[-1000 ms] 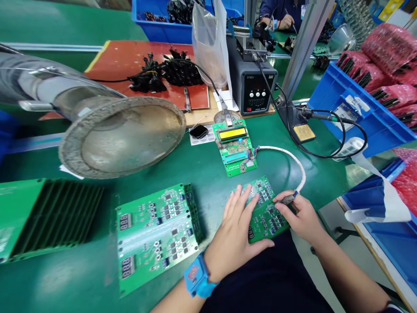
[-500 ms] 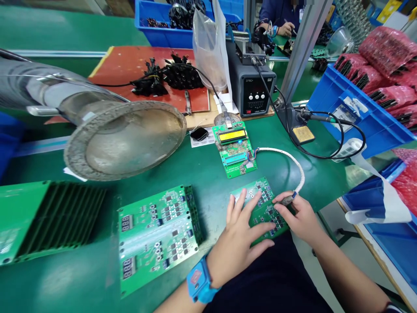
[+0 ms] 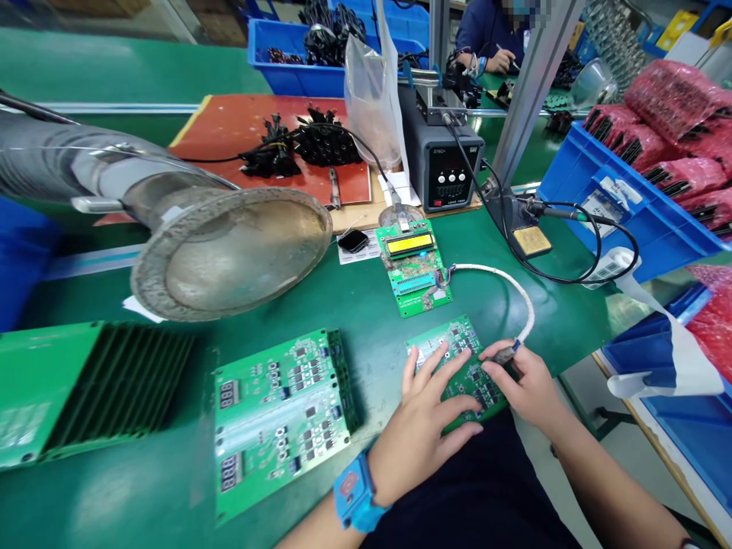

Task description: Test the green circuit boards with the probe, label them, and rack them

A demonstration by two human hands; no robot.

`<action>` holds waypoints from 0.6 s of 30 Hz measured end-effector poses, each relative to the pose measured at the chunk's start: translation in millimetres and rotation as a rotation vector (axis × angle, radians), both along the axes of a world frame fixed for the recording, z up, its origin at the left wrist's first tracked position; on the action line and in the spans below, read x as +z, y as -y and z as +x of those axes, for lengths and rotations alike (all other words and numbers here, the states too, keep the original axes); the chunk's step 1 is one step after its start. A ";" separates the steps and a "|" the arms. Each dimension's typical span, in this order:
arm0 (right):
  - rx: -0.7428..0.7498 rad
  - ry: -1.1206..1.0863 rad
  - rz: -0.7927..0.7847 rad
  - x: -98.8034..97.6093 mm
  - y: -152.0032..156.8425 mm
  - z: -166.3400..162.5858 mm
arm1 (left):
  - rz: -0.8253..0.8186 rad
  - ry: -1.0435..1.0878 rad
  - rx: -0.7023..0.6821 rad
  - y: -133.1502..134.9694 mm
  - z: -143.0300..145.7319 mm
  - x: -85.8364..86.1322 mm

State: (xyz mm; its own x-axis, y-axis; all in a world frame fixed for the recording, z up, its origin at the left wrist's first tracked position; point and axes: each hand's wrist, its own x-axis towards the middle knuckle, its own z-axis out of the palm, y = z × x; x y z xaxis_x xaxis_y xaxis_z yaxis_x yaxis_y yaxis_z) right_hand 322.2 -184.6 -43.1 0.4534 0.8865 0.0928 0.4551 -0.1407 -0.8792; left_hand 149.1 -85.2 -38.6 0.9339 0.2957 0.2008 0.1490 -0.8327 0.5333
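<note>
A green circuit board (image 3: 472, 379) lies at the front edge of the bench. Spread across its left part is my left hand (image 3: 426, 415), fingers apart, a blue wrist strap (image 3: 360, 492) on its wrist. My right hand (image 3: 523, 381) pinches a programming probe (image 3: 503, 355) at the board's right side; its tip is too small to make out. From the probe a white sleeved cable (image 3: 518, 286) curves back to a small green programmer board (image 3: 419, 299) with a lit yellow display (image 3: 410, 244) and a teal chip socket.
Stacked circuit boards (image 3: 268, 457) stand left of my hands, with more (image 3: 51, 381) at far left. A fume extraction hood (image 3: 234, 252) hangs above them. Behind are a soldering station (image 3: 451, 168) and iron stand (image 3: 529, 236). Blue bins (image 3: 623, 198) line the right; a co-worker (image 3: 486, 46) sits beyond.
The whole view has shifted slightly down and right on the left side. My left fingers have bent a little lower over the board; the right hand keeps the probe at nearly the same place.
</note>
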 end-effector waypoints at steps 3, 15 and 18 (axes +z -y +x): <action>-0.004 -0.007 0.003 -0.6 -0.2 -0.2 | -0.004 0.005 0.001 -0.3 0.2 -0.3; 0.014 -0.009 -0.014 0.2 0.1 0.7 | 0.016 -0.030 0.090 -1.2 -0.3 4.9; 0.012 -0.009 -0.010 0.7 -0.1 0.6 | 0.052 -0.081 0.175 -2.6 1.6 7.2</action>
